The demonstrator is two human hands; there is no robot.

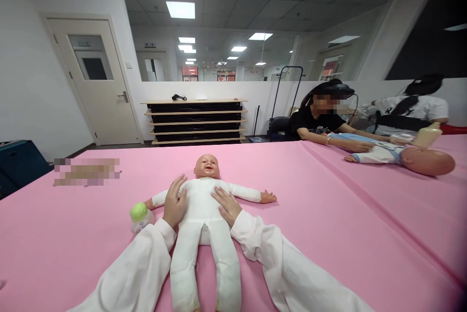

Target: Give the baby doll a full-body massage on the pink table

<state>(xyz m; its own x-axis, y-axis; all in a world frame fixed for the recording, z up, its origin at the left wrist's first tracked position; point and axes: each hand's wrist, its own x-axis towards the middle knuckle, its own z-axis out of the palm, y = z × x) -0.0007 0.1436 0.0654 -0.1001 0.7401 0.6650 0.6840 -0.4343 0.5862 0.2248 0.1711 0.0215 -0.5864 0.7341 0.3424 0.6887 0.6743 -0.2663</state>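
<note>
A baby doll with a white cloth body lies on its back, its head away from me and its arms spread out. My left hand is open at the doll's side on the left, fingers raised and extended beside the chest. Flat on the other side of its torso rests my right hand, fingers spread. Neither hand grips anything. Close to my left wrist, by the doll's hand, stands a small jar with a green lid.
A pink cloth covers the table. At the right, a person in black handles another doll in light blue and white, near a bottle. A blurred-out patch lies at the left. Behind stands a low shelf.
</note>
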